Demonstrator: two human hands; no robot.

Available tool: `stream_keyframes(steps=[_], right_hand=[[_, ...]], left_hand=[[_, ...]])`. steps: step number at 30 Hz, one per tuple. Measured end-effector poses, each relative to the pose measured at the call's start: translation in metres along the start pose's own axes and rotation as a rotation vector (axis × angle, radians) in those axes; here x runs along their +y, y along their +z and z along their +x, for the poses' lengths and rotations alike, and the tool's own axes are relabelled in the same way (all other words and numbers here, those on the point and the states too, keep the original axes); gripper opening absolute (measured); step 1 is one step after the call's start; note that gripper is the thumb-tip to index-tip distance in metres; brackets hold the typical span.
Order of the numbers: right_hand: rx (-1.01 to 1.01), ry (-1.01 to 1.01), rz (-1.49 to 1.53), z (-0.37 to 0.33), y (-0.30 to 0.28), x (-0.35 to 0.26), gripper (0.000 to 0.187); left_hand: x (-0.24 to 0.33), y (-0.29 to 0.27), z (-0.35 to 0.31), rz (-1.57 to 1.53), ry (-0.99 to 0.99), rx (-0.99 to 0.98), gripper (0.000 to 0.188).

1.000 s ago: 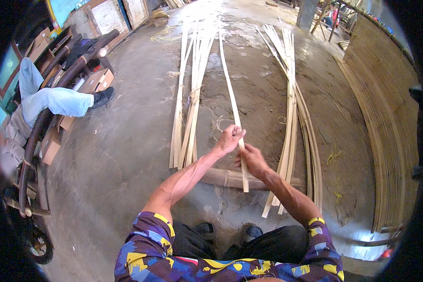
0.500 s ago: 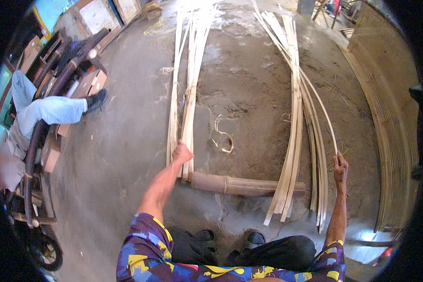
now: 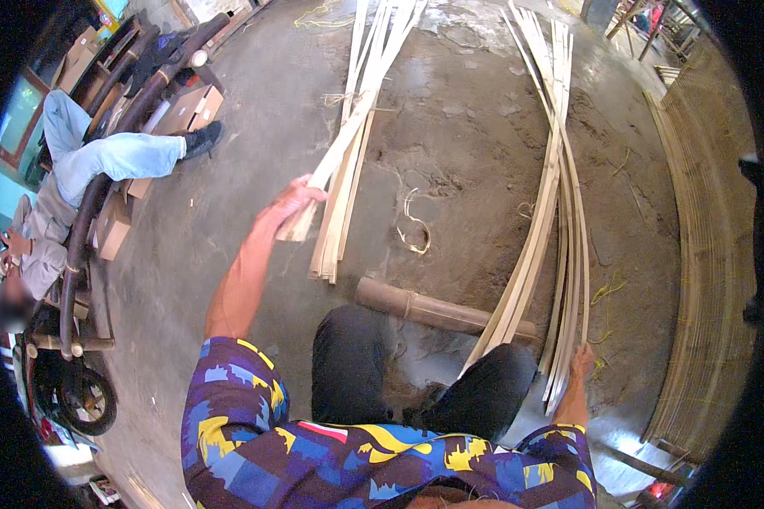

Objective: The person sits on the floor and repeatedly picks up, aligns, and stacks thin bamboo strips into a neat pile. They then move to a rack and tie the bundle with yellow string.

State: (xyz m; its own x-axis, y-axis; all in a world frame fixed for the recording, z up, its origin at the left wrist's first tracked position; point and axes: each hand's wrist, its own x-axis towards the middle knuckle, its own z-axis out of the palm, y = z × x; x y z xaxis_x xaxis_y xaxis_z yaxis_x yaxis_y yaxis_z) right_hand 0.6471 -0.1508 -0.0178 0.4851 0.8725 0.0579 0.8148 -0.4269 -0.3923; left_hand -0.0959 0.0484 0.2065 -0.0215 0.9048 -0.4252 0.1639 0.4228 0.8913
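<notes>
My left hand [image 3: 297, 198] is closed around the near ends of several pale, flat bamboo strips [image 3: 345, 140], lifted and slanting to the left. Beside them, more bamboo strips [image 3: 338, 225] lie on the floor. My right hand [image 3: 579, 363] is low by my knee, with its fingers closed at the near end of one long bamboo strip [image 3: 584, 284]. That strip runs along the right edge of a loose bundle of bamboo strips [image 3: 518, 284], whose strips cross one another farther off. Between both groups lies a thick bamboo pole [image 3: 416, 307], partly under the right bundle.
A loop of thin bamboo tie [image 3: 414, 239] is on the floor between the groups. A woven bamboo panel [image 3: 713, 246] lines the right side. At left, a person in jeans [image 3: 140, 155] reclines on a dark bamboo bench [image 3: 83, 229], near cardboard boxes [image 3: 115, 225] and a wheel [image 3: 89, 407].
My left hand has swung its strips leftward, away from the others and the pole. The right hand has come nearer to me, drawing its bent strip in against the right bundle. My knees show farther forward.
</notes>
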Motion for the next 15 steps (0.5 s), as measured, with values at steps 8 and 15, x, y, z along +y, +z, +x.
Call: stream_keyframes(steps=[8, 15], right_hand=[[-0.031, 0.183, 0.052, 0.003, 0.002, 0.001, 0.024], [-0.212, 0.470, -0.191, 0.008, -0.015, -0.036, 0.026]], left_hand=[[0.005, 0.061, -0.056, -1.150, 0.019, -0.453, 0.050], [0.014, 0.136, -0.095, -1.246, -0.331, -0.236, 0.055]])
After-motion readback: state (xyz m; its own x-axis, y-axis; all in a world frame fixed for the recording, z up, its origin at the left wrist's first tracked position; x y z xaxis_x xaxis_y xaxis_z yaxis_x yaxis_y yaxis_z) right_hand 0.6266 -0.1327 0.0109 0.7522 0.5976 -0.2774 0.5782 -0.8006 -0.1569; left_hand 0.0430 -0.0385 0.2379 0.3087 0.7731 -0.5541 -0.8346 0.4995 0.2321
